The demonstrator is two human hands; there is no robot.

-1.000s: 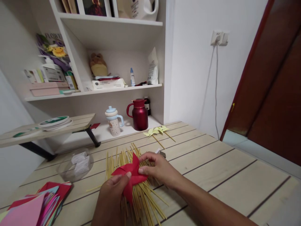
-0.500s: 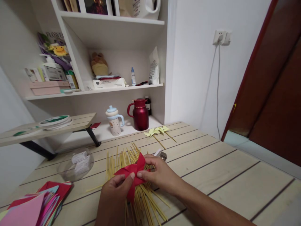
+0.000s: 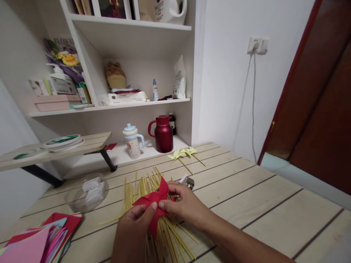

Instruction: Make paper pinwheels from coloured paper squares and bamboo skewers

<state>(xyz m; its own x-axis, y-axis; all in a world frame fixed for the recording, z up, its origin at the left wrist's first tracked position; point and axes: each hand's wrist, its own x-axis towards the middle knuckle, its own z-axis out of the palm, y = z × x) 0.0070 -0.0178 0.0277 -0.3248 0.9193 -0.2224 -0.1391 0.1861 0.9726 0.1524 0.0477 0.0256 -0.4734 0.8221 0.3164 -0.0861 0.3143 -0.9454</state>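
Over a loose spread of thin yellow sticks [image 3: 171, 235] on the slatted table [image 3: 246, 204], the head view is showing a red paper pinwheel [image 3: 154, 197] lying between both hands. The left hand [image 3: 135, 221] is pinching it near the middle, thumb on top; the right hand [image 3: 183, 201] is gripping it from the other side, thumb near the centre and forefinger behind an upright point. Judging by its look, the folded sheet is behaving as something very light, stiff only along its creases and easily crumpled, so the layered middle is offering the safest hold, the points the weakest. Compared with a second ago, the thumbs are sitting closer together, nearly meeting.
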